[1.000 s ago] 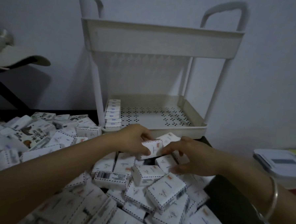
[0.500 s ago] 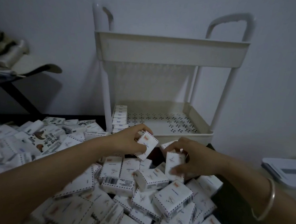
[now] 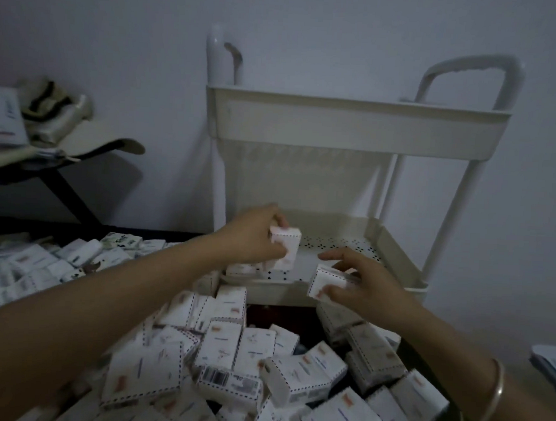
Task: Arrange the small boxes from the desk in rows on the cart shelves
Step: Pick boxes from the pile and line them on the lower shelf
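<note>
Early stage: the lower cart shelf [image 3: 394, 248] shows only a short row of boxes [image 3: 241, 269] at its left edge, partly hidden; top shelf [image 3: 355, 127] contents not visible. Left hand [image 3: 252, 238] grips one box [image 3: 284, 252] upright over that row, and right hand [image 3: 366, 287] pinches a second box [image 3: 326, 285] at the shelf's front rim. The big desk pile [image 3: 262, 370] is left to move.

- Plain pale wall [image 3: 119, 25] across the back, bluish-grey.
- Light dim, scene murky, soft shadows on the wall.
- Left: beige curved seat [image 3: 106, 145] on a dark slanted leg [image 3: 66, 196], near the wall.
- Crumpled beige cloth bundle [image 3: 55, 110] with dark strap on the seat; white carton [image 3: 3, 115] just beside it.
- Right edge: pale flat object [image 3: 550, 361], cut off.
</note>
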The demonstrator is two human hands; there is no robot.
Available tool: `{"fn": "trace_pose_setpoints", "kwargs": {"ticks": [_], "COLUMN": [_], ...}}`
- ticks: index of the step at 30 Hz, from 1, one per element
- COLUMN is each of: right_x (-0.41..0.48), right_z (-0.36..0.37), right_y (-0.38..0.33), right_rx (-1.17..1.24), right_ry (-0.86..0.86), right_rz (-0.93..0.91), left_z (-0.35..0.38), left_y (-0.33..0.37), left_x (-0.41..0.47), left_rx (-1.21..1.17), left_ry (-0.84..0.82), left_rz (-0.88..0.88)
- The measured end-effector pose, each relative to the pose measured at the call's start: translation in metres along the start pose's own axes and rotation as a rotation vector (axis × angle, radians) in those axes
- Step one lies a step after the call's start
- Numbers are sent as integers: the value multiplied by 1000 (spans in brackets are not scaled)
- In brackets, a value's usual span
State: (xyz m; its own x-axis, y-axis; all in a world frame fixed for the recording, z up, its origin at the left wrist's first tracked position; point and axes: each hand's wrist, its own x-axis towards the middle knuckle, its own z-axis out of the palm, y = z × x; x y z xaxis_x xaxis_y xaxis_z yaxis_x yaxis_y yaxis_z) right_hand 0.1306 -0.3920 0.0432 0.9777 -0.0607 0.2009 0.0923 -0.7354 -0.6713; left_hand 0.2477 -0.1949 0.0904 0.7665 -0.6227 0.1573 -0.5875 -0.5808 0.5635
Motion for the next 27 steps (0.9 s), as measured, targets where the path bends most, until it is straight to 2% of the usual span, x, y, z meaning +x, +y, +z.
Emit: {"fn": "trace_pose_setpoints", "kwargs": {"ticks": [3,5,9,12,15,17,23,27], "right_x": [23,40,76,99,118,131,163,184], "right_z": [6,10,18,22,27,30,38,40], "right_y": [3,5,9,18,31,39,53,53], "right_rx": [44,123,219,307,333,294,251,101], "right_ry": [92,141,220,245,224,215,143,124], "right_rz": [-20,4,72,121,171,188,198,184], "left_z": [-17,-24,-18,-1,10,15,30,29], "left_y": [9,11,4,-15,-37,-48,-62,-69], "left_x": [38,66,110,129,140,145,153,154], "left_rx": [262,398,423,429,642,783,906,903], "left_ry": [72,118,255,305,356,354,224,135], "left_rz": [46,-24,-247,-245,-224,-227,-167,-272]}}
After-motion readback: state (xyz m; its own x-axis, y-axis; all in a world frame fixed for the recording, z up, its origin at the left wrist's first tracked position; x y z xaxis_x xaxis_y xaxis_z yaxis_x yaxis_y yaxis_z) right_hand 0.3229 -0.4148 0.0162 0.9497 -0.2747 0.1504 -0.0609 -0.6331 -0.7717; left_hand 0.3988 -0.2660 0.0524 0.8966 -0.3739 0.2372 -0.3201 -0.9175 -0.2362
